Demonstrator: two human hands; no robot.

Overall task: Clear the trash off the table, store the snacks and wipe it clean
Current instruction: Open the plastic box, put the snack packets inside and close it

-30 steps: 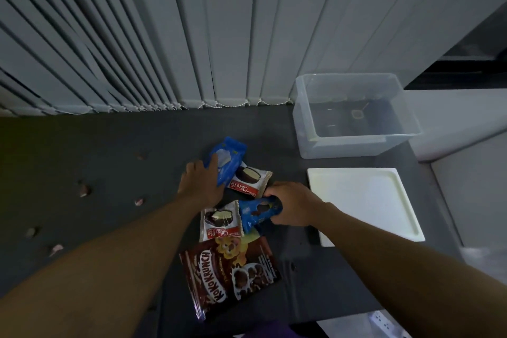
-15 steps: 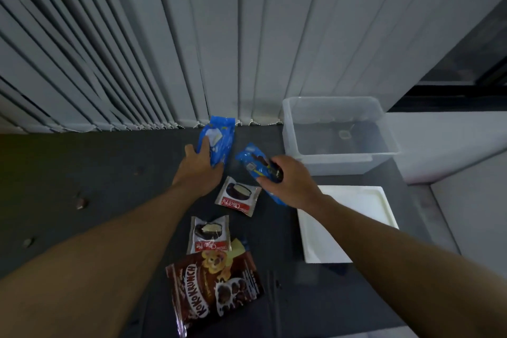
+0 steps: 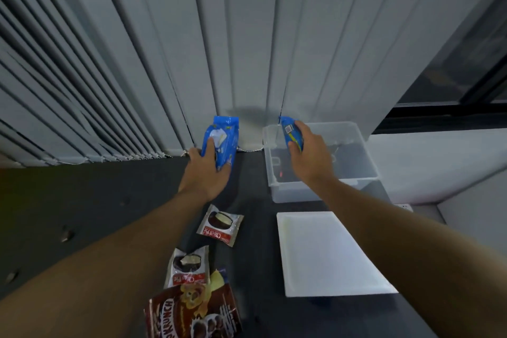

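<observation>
My left hand (image 3: 207, 175) grips a blue snack packet (image 3: 223, 136), held up above the dark table (image 3: 109, 200) near the blinds. My right hand (image 3: 308, 156) grips a second blue snack packet (image 3: 291, 133) over the left part of the clear plastic bin (image 3: 365, 162). Two Choco Pie packets lie on the table, one (image 3: 220, 225) below my left hand and one (image 3: 189, 267) nearer to me. A brown Koko Krunch bag (image 3: 192, 313) lies at the near edge, with a yellow packet (image 3: 216, 280) partly under it.
A white bin lid (image 3: 329, 252) lies flat on the table in front of the bin. Small crumbs or scraps (image 3: 67, 234) are scattered over the table's left side. Vertical blinds (image 3: 164, 63) hang right behind the table. A white ledge (image 3: 439, 162) runs to the right.
Both hands have lifted away from the table and moved forward with their blue packets. The right hand now holds its packet over the clear bin.
</observation>
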